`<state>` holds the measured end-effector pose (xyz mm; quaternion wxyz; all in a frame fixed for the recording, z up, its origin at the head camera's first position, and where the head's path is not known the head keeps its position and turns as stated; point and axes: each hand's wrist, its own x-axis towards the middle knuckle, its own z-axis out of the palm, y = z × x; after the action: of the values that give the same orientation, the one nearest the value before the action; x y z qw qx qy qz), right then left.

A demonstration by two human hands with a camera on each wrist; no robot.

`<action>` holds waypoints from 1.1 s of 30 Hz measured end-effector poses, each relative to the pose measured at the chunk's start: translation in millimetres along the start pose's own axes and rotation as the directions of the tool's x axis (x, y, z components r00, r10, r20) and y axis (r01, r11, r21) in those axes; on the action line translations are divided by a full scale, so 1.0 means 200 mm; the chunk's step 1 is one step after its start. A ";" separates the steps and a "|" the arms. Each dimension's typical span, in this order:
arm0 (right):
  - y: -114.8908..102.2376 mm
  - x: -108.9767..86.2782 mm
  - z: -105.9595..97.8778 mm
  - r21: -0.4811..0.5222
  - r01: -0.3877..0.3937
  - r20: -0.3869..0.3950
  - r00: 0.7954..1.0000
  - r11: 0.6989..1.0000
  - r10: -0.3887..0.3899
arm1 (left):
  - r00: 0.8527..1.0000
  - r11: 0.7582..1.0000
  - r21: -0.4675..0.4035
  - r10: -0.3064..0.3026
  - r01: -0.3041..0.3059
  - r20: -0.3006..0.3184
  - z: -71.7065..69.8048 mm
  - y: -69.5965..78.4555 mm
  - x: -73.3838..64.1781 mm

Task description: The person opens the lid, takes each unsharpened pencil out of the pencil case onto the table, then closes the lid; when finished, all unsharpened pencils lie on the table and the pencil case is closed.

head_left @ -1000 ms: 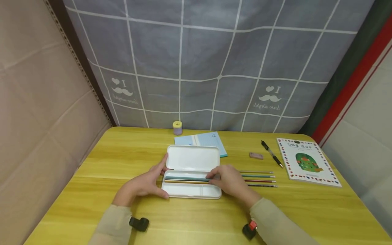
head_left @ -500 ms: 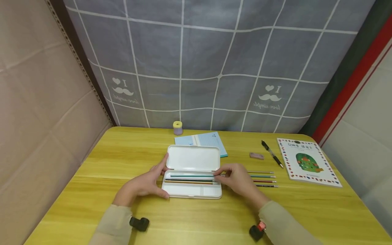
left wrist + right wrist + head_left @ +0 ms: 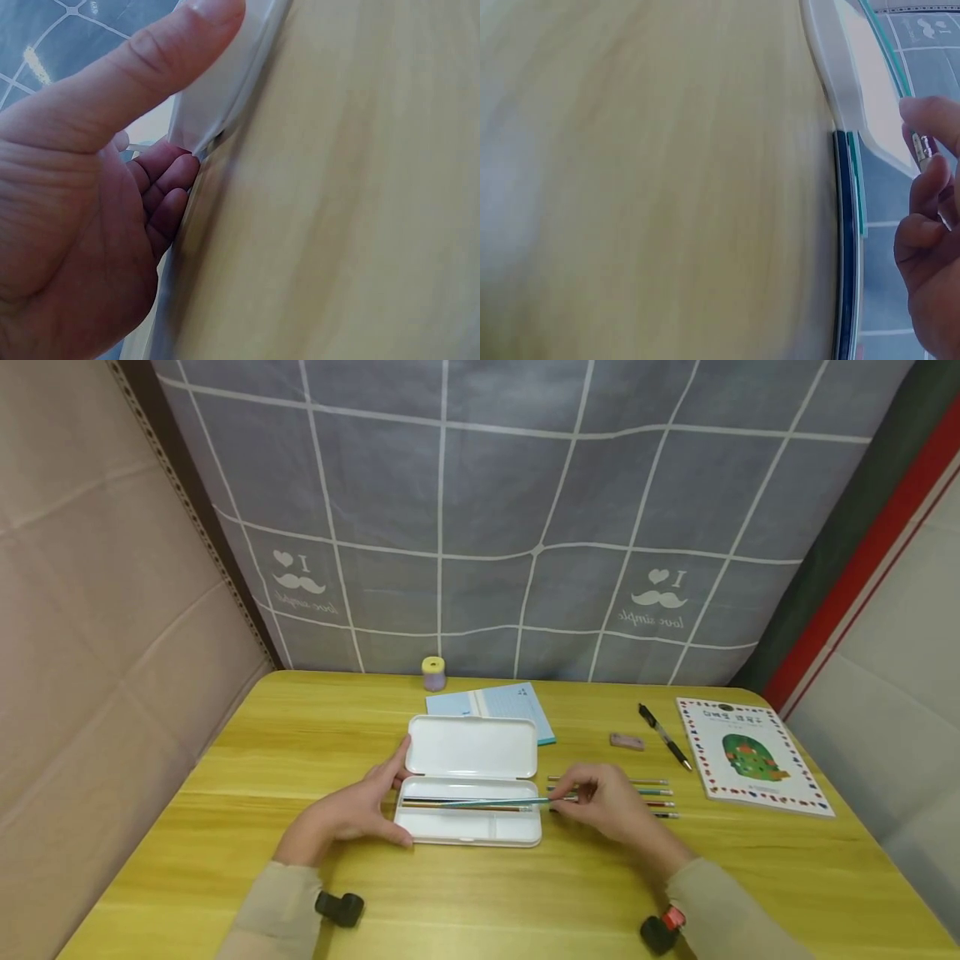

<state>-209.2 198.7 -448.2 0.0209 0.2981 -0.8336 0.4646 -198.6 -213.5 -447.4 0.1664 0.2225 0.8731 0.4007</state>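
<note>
While the left hand (image 3: 348, 806) holds the case (image 3: 450, 832), the right hand (image 3: 611, 802) pinches 1 teal pencil (image 3: 502, 802) over it.

White pencil case (image 3: 450, 830), lid open, the left hand (image 3: 360, 808) gripping its left end; off its right end, the right hand (image 3: 609, 802) pinches a teal pencil (image 3: 497, 802) reaching over it. Right of the case: four pencils (image 3: 657, 792), eraser (image 3: 626, 742), pen (image 3: 664, 737), booklet (image 3: 753, 756). Behind it: blue notepad (image 3: 517, 702).

teal pencil (image 3: 497, 802) — farther right, now slanted
</note>
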 end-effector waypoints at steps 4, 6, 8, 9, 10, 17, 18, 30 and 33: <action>0.01 -0.04 -0.04 -0.002 0.015 -0.009 1.000 1.000 -0.015 | 1.000 1.000 0.009 0.001 -0.001 0.001 0.00 0.00 0.00; 0.02 -0.05 -0.06 0.000 0.027 -0.019 0.999 1.000 -0.027 | 1.000 1.000 0.011 0.003 -0.003 0.001 0.00 0.00 0.00; 0.03 -0.07 -0.08 0.007 0.042 -0.028 0.999 0.999 -0.042 | 1.000 1.000 0.013 0.002 -0.002 0.003 0.00 0.00 0.00; 0.04 -0.08 -0.09 0.014 0.050 -0.030 0.998 0.999 -0.049 | 1.000 1.000 0.014 0.002 -0.002 0.004 0.00 0.00 0.00; 0.04 -0.09 -0.09 0.021 0.055 -0.031 0.998 0.998 -0.055 | 1.000 1.000 0.015 0.002 -0.002 0.004 0.00 0.00 0.00; 0.06 -0.13 -0.15 0.020 0.053 -0.022 0.998 0.998 -0.053 | 1.000 1.000 0.022 0.003 -0.003 0.002 0.00 -0.01 0.00; 0.06 -0.14 -0.16 0.016 0.054 -0.021 0.998 0.998 -0.053 | 1.000 1.000 0.022 0.006 -0.006 0.002 0.00 -0.01 0.00; 0.11 -0.21 -0.23 -0.005 -0.004 -0.025 1.000 1.000 0.003 | 1.000 1.000 0.012 -0.009 0.009 0.004 0.00 0.00 0.00; 0.11 -0.22 -0.25 0.004 -0.011 -0.025 1.000 1.000 0.011 | 1.000 1.000 0.009 -0.008 0.008 0.003 0.00 0.00 0.00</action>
<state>-195.6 267.1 -450.8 0.0284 0.2875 -0.8341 0.4699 -198.1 -213.5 -447.2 0.1685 0.2203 0.8756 0.3955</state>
